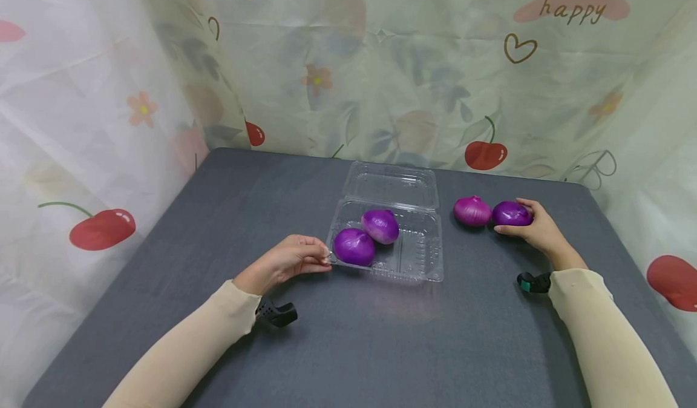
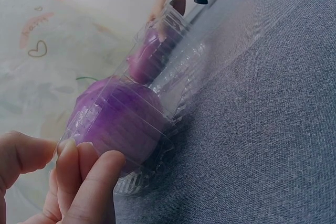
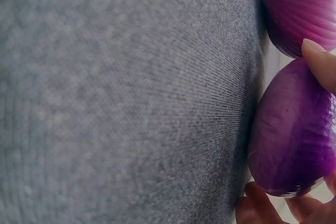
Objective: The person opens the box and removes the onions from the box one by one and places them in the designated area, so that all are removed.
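Note:
My left hand [image 1: 291,259] pinches the front left corner of a clear plastic clamshell box [image 1: 422,256], its lid [image 1: 390,185] folded back. Two purple onions lie in the box's left half: a front onion [image 1: 353,247] by the corner, and a back onion [image 1: 380,226] touching or nearly touching it. To the right of the box, my right hand [image 1: 544,232] grips a dark purple onion [image 3: 294,129], thumb on one side and fingers on the other. Just left of that one sits a pinker onion [image 1: 472,211] on the table. The left wrist view shows the front onion [image 2: 121,124] through the plastic wall.
A dark grey cloth-covered table [image 1: 381,347] lies under everything. Pale curtains [image 1: 327,45] printed with cherries and flowers hang behind it and at both sides. Small black devices sit at the left wrist [image 1: 278,313] and right wrist [image 1: 533,282].

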`<state>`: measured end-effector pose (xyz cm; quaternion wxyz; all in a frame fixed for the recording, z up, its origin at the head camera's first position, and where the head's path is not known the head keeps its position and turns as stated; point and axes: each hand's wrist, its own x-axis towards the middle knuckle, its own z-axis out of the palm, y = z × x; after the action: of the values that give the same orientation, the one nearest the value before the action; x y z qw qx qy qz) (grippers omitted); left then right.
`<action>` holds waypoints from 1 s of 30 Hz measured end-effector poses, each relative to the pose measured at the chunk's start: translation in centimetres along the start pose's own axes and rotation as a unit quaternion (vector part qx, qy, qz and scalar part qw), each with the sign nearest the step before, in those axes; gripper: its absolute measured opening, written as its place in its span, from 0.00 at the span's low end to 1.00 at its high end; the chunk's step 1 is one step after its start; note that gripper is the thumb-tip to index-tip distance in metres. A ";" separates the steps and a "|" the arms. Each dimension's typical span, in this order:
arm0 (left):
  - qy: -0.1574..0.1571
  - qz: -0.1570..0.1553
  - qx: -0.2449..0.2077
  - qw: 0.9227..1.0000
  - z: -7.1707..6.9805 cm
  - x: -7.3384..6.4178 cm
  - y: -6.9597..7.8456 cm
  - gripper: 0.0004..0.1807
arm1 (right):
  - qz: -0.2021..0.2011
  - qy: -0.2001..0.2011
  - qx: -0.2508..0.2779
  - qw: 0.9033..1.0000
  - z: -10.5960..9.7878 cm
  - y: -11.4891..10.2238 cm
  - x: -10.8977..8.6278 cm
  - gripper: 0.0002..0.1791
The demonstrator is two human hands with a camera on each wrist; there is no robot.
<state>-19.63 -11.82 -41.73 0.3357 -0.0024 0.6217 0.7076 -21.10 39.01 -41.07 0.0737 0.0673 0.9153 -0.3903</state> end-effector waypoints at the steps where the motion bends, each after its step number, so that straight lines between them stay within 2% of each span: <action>1: 0.000 0.000 0.000 1.000 0.0 0.0 0.0 0.08 | 0.000 -0.002 0.000 1.000 0.0 0.0 0.0 0.58; 21: -0.004 0.001 -0.002 1.000 -0.1 0.0 -0.2 0.08 | 0.000 -0.009 0.019 1.000 -0.2 -0.2 0.0 0.57; 26: -0.004 0.005 0.000 1.000 -0.1 0.0 -0.1 0.08 | 0.012 0.005 0.049 0.999 -1.2 -1.2 -0.4 0.56; 30: -0.008 0.008 -0.001 1.000 -0.1 0.0 -0.1 0.08 | 0.001 0.025 0.086 0.996 -1.8 -3.1 -1.1 0.54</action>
<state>-19.64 -11.89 -41.82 0.3349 0.0077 0.6188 0.7106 -20.71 38.08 -37.45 0.0450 0.0840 0.8798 -0.4658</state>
